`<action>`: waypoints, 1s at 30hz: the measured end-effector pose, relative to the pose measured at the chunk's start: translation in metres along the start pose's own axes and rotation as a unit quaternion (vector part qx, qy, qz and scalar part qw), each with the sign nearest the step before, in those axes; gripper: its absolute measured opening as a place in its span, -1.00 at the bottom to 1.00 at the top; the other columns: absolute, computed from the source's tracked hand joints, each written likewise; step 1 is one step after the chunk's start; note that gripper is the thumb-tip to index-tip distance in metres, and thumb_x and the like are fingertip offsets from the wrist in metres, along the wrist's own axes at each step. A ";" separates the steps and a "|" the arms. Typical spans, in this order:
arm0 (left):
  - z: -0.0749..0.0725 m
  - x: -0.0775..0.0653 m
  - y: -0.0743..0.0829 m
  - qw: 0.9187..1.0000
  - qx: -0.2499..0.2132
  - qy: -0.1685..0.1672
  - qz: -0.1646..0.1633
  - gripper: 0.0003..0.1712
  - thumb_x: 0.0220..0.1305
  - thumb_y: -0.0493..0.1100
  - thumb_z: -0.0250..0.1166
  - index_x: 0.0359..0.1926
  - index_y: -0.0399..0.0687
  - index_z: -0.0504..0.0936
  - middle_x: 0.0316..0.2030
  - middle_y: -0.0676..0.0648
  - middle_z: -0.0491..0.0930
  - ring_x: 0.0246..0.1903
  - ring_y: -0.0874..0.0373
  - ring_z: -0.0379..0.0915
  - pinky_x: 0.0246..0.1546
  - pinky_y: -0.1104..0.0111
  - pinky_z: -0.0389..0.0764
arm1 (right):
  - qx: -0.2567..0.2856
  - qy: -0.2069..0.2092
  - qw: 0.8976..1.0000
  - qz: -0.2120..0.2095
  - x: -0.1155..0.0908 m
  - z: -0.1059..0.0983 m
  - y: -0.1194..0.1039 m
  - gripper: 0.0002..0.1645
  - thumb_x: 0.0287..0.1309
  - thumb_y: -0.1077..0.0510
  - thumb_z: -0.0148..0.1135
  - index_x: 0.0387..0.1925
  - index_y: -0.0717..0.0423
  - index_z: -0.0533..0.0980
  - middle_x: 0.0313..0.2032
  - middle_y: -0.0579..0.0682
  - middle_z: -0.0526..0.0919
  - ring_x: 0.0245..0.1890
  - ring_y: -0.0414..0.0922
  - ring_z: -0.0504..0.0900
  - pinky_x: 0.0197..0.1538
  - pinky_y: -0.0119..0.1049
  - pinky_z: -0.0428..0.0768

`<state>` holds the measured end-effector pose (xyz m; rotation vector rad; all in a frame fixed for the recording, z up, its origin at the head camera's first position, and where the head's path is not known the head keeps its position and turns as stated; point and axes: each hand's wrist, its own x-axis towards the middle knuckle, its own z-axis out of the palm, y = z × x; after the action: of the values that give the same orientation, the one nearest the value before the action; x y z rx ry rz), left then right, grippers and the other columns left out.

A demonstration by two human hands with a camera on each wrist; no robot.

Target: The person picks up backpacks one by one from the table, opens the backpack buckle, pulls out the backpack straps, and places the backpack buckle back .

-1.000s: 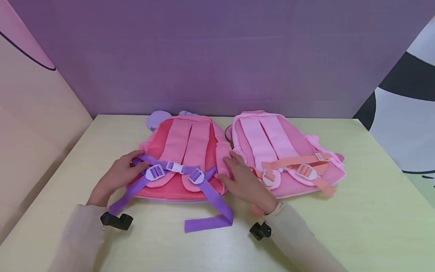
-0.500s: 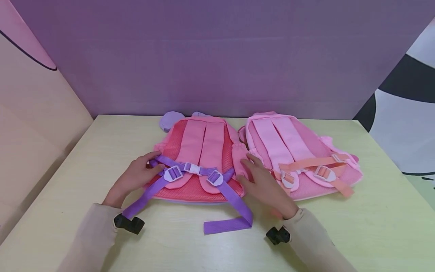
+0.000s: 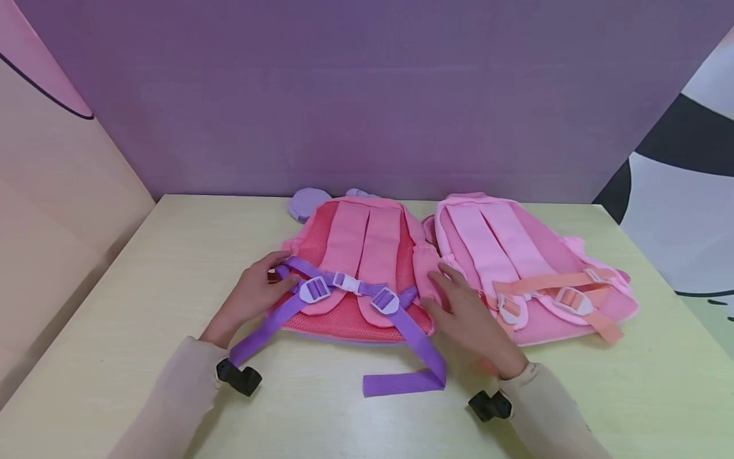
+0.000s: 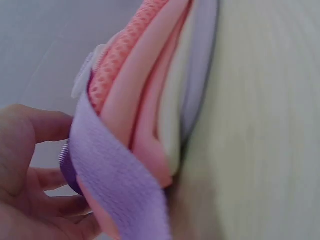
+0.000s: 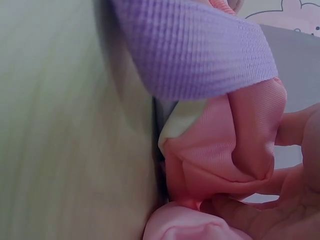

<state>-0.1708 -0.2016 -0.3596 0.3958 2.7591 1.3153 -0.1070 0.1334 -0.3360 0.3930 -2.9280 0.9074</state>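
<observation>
A coral-pink backpack (image 3: 381, 239) lies with its shoulder straps facing up. Purple webbing straps (image 3: 423, 341) and a fastened white buckle (image 3: 346, 282) cross its lower part. My left hand (image 3: 252, 293) grips its left side, thumb on top by the purple strap; the left wrist view has the fingers bent at the backpack's side (image 4: 125, 100). At its right side, my right hand (image 3: 470, 319) holds the side pocket (image 3: 425, 274), some fingers between the two bags. Touching it on the right is a lighter pink backpack (image 3: 530, 239) with orange straps (image 3: 539, 282).
Both bags lie on a pale wooden table (image 3: 172, 255). Behind the table stands a purple panel (image 3: 367, 95). One purple strap end (image 3: 395, 384) trails toward the near edge. Round lavender pieces (image 3: 309, 203) stick out behind the coral backpack.
Both backpacks have slid to the right across the table, with my two hands moving along on the coral one. The grip looks the same throughout.
</observation>
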 end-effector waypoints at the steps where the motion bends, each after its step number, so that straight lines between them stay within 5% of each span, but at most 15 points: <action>1: 0.003 0.001 0.000 1.000 -0.008 0.002 -0.004 -0.34 0.28 -0.17 0.19 0.34 -0.28 0.24 0.18 -0.33 0.42 0.01 -0.19 0.47 -0.03 0.11 0.58 | 0.000 0.001 1.000 0.000 0.000 -0.001 0.002 -0.35 0.27 0.12 0.08 0.30 0.39 0.25 0.36 0.37 0.14 0.35 0.32 0.16 0.27 0.27 0.22; 13: 0.031 0.016 0.014 0.999 -0.048 -0.017 -0.002 -0.34 0.27 -0.12 0.23 0.34 -0.17 0.27 0.22 -0.23 0.41 0.09 -0.13 0.43 0.09 0.10 0.51 | -0.010 0.009 1.000 0.017 -0.012 -0.018 0.027 -0.33 0.28 0.08 0.09 0.30 0.39 0.24 0.34 0.38 0.14 0.32 0.35 0.15 0.23 0.29 0.25; 22: 0.043 0.020 0.027 0.996 -0.045 -0.071 0.035 -0.26 0.18 -0.11 0.31 0.34 -0.17 0.27 -0.05 -0.19 0.51 -0.03 -0.06 0.45 -0.03 0.20 0.55 | -0.038 0.023 0.999 0.024 -0.010 -0.031 0.047 -0.32 0.24 0.10 0.13 0.27 0.41 0.25 0.32 0.42 0.16 0.29 0.38 0.19 0.23 0.30 0.25; 30: 0.044 0.012 0.030 0.995 -0.007 -0.057 0.076 -0.20 0.17 -0.15 0.29 0.40 -0.17 0.18 0.23 -0.26 0.33 0.10 -0.11 0.36 0.07 0.11 0.51 | -0.032 0.031 0.999 0.016 -0.009 -0.030 0.047 -0.34 0.22 0.09 0.16 0.25 0.38 0.28 0.32 0.41 0.18 0.30 0.36 0.19 0.23 0.29 0.25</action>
<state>-0.1690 -0.1475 -0.3638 0.6713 2.6698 1.2965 -0.1108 0.1902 -0.3380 0.3089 -2.9053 0.8130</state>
